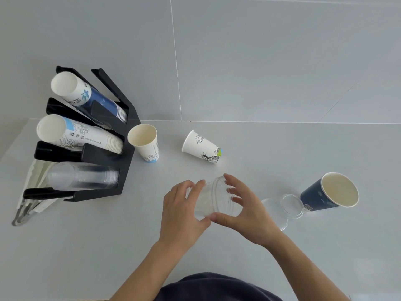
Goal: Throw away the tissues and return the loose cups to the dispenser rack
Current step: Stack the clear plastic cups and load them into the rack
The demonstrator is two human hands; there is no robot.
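Both hands hold a clear plastic cup (214, 197) on its side above the table's middle: my left hand (182, 211) grips its base end, my right hand (243, 211) its rim end. The black dispenser rack (121, 153) stands at the left with three slanted rows: blue-and-white paper cups on top, white printed cups in the middle, clear cups (84, 175) at the bottom. Loose on the table are an upright white paper cup (145, 142) beside the rack, a white printed cup (201, 147) lying on its side, a dark blue cup (332, 191) at the right, and another clear cup (291, 205) next to it.
White paper napkins or wrappers and a metal tong-like tool (28, 205) lie under the rack's left end. The grey table (97, 246) meets a grey tiled wall behind. A dark garment shows at the bottom edge.
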